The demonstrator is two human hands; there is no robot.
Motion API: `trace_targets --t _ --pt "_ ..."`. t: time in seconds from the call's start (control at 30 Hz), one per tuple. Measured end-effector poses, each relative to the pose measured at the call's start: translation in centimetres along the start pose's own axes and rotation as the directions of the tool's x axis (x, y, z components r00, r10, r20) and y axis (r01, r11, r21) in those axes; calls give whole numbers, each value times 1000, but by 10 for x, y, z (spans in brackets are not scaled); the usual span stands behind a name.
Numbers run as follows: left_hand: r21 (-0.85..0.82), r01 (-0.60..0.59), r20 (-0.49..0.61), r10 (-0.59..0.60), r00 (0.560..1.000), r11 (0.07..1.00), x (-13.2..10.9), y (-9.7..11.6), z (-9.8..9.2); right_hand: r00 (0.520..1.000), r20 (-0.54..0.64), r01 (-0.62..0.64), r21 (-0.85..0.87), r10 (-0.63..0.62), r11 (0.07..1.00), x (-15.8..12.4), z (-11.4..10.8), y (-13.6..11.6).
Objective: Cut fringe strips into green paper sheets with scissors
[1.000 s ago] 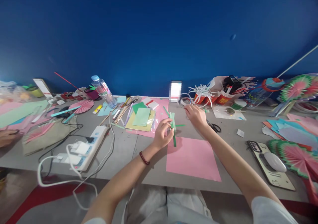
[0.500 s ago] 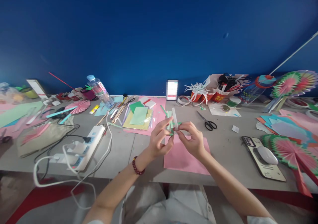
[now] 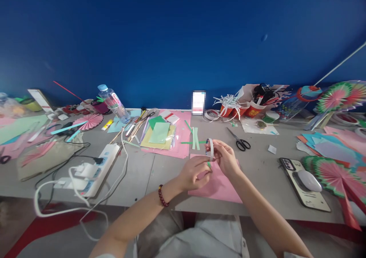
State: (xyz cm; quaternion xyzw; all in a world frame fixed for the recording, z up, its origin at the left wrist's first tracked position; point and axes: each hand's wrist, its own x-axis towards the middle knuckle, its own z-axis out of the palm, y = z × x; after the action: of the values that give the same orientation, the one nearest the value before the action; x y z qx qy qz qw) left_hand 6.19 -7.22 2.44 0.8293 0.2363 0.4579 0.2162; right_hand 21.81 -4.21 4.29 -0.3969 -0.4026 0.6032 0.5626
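A narrow white ring, which looks like a tape roll, is pinched in my right hand, seen nearly edge-on. My left hand is at the ring's lower edge, with a small green piece by its fingertips; its fingers are bent together, and what they grip is too small to make out. Both hands are over a pink sheet. Just beyond them lie pale green strips and a thin dark green strip.
Black scissors lie right of my hands. Stacked coloured paper, a bottle and a power strip are at the left. Red cups stand at the back. A phone bearing a white mouse lies at the right.
My left hand has moved right and down, away from the pale green strips. The white ring in my right hand has shifted right and turned, showing its curve.
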Motion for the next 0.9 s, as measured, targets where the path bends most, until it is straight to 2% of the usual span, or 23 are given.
trace_targets --t 0.23,0.37,0.53,0.63,0.73,0.83,0.9 --pt "-123 73 -60 -81 995 990 3 8 -13 991 131 -39 2 39 999 -2 0 1" --pt "-201 153 -121 -179 976 968 8 10 -20 992 117 51 -117 -38 992 -3 3 3" --pt "-265 219 -109 -255 961 939 11 10 -25 987 104 139 -209 -119 968 -4 6 3" --pt "-242 211 -103 -241 965 947 11 9 -24 976 173 168 -213 -132 962 -6 6 3" --pt "-166 146 -89 -162 983 975 9 6 -21 963 247 165 -230 -107 959 -8 6 2" --pt "-72 73 -63 -78 995 995 7 3 -18 970 232 132 -248 -73 960 -9 8 1" --pt "-46 63 -49 -65 997 997 6 2 -16 978 208 79 -233 -30 969 -9 9 1"
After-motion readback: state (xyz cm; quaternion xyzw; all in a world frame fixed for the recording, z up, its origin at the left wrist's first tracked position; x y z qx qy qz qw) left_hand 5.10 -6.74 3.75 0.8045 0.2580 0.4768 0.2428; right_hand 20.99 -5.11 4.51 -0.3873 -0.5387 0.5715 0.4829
